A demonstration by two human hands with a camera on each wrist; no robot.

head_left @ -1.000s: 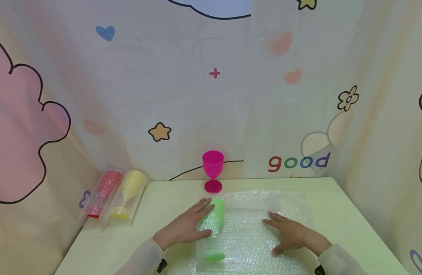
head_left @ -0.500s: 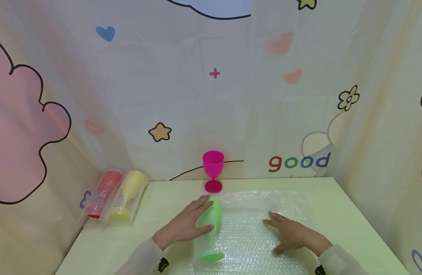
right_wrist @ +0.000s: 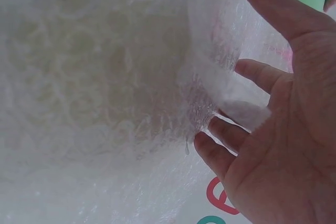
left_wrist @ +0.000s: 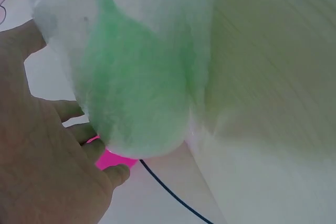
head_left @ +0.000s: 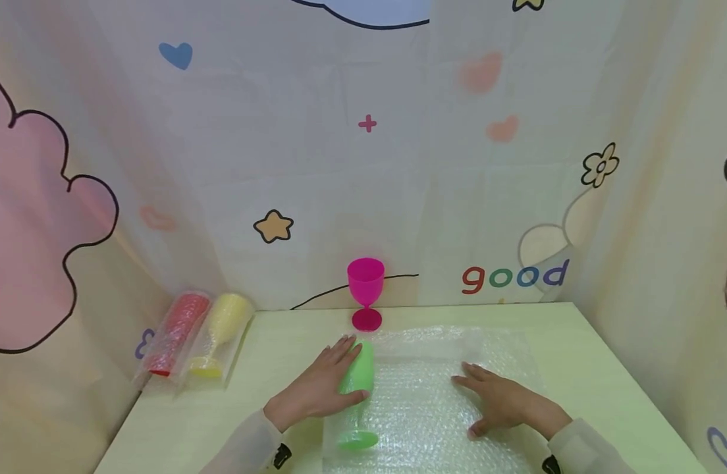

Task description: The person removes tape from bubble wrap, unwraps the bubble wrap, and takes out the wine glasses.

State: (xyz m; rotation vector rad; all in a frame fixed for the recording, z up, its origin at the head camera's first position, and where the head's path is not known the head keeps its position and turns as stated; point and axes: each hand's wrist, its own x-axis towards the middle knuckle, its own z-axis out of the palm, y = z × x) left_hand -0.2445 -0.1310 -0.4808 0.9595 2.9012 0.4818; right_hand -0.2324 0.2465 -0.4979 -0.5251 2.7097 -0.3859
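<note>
A green plastic goblet (head_left: pixel 360 376) lies on its side at the left part of a clear bubble wrap sheet (head_left: pixel 423 395), base toward me. In the left wrist view the film (left_wrist: pixel 202 40) covers the goblet's bowl (left_wrist: pixel 139 87). My left hand (head_left: pixel 317 390) rests along the goblet's left side with fingers extended and the thumb across it. On the right part of the wrap my right hand (head_left: pixel 506 403) rests with spread, fairly straight fingers. The right wrist view shows that palm (right_wrist: pixel 286 150) beside the film, gripping nothing.
Behind the wrap stands an upright pink goblet (head_left: pixel 366 282). At the table's back left lie a red object (head_left: pixel 180 332) and a yellow goblet (head_left: pixel 222 329), each in bubble wrap. A printed curtain (head_left: pixel 316 151) hangs behind the table (head_left: pixel 280 329).
The green goblet has shifted a little to the left under my left hand, whose fingers have drawn back slightly. My right hand has stayed in place.
</note>
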